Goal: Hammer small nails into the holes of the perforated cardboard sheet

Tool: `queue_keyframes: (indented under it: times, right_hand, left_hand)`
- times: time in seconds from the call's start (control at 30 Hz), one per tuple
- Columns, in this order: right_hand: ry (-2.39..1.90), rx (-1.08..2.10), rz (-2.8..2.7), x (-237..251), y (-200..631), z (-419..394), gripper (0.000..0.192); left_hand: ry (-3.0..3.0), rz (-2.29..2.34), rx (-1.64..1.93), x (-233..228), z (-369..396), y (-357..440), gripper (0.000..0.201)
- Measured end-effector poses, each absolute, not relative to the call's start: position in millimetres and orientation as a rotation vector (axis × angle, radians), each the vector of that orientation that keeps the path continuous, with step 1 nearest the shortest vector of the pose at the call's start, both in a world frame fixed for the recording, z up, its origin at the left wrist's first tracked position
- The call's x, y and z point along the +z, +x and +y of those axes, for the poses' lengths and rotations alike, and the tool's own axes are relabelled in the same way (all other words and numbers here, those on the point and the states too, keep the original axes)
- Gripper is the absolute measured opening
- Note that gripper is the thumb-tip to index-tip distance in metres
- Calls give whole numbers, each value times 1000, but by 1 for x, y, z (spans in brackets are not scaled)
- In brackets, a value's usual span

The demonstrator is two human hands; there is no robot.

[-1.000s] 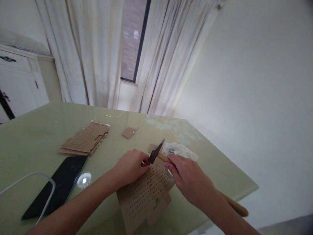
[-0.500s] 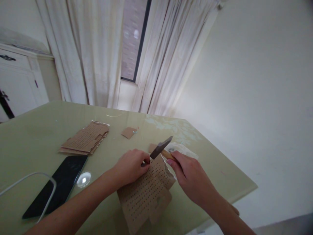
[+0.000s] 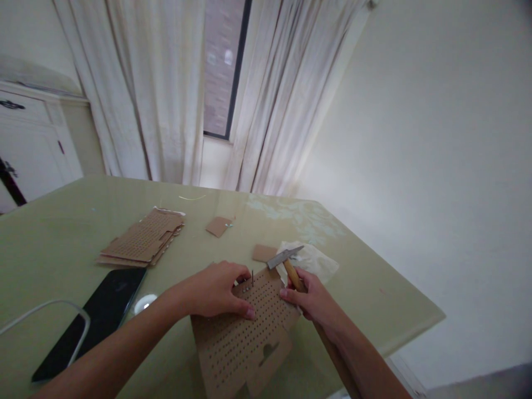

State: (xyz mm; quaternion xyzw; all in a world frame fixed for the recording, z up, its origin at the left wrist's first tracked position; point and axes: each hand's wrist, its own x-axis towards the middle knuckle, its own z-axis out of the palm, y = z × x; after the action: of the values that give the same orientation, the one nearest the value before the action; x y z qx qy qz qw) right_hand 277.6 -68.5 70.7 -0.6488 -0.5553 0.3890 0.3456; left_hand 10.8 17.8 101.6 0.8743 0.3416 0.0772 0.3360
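Brown cardboard [image 3: 253, 321] punched with rows of small holes lies at the near edge of the table, its cut-out flap towards me. A thin nail [image 3: 252, 278] stands upright near its far edge. My left hand [image 3: 222, 288] rests on the cardboard just left of the nail, thumb and fingers apart, not gripping it. Fingers of my right hand [image 3: 305, 293] are wrapped round the wooden handle of a hammer [image 3: 286, 257]. The hammer's metal head is over the cardboard's far right corner, right of the nail. Several small metal bits [image 3: 246, 288] show beside my left fingers.
A stack of similar punched cardboard [image 3: 143, 235] lies at the left. Nearer are a black phone or tablet [image 3: 93, 321], a white cable [image 3: 83, 316] and a round white object [image 3: 144, 303]. Small brown pieces [image 3: 218, 226] and a clear plastic bag [image 3: 311, 260] lie beyond the cardboard.
My left hand has let go of the nail, its fingers spreading on the cardboard; the nail stands by itself. The hammer has come away to the right and tilted lower.
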Motion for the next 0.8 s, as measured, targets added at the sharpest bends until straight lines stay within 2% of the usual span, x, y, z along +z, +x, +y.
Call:
queue_keyframes:
  times: [0.17, 0.27, 0.43, 0.6, 0.8]
  right_hand:
    - [-1632, 1115, -1237, 72, 273, -75, 42]
    - [-1619, 1091, -1238, 67, 274, -74, 43]
    - [-1545, 1004, -1353, 56, 277, -71, 36]
    - [-1591, 981, -1389, 55, 276, -73, 33]
    - [-1568, 937, -1350, 52, 275, -72, 36]
  left_hand:
    - [2256, 869, 219, 102, 19, 9, 52]
    - [2237, 868, 220, 103, 19, 9, 50]
    - [2227, 809, 188, 106, 19, 8, 37]
    - [2166, 782, 254, 102, 21, 8, 42]
    - [2171, 886, 435, 96, 27, 12, 17]
